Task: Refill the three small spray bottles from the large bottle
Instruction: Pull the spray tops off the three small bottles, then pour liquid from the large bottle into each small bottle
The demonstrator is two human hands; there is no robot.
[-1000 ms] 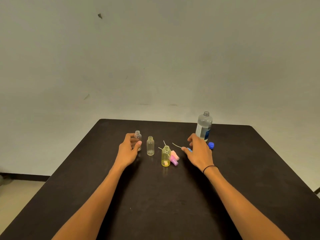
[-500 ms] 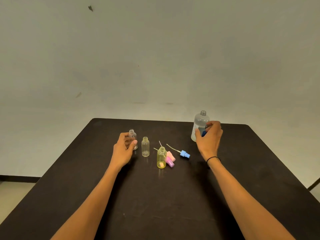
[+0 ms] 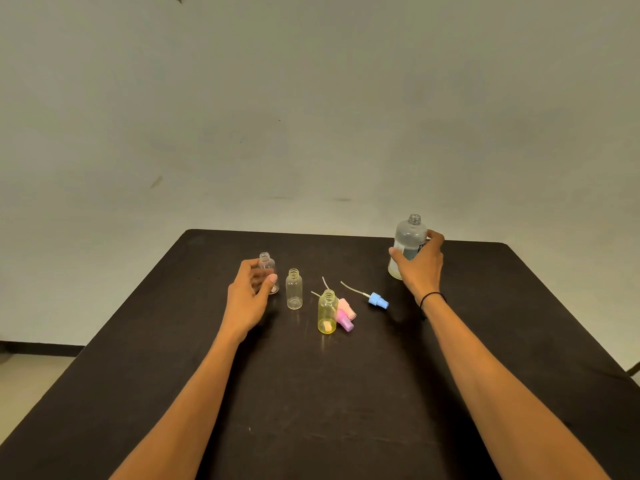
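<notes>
All three small bottles uncapped, looked unfilled. Right hand (image 3: 420, 265) gripped big bottle (image 3: 408, 244) (open, far right of table (image 3: 485, 341)). Left hand (image 3: 251, 296) curled round clear bottle (image 3: 267, 268). Middle bottle (image 3: 294, 289), yellow bottle (image 3: 327, 311) waited. Pouring, recapping left.

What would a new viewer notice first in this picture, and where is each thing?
The right hand grips the uncapped large bottle at the table's far right. The left hand curls round a clear small bottle. Between them stand a second clear bottle and a yellow bottle, with pink and blue spray heads lying loose.
</notes>
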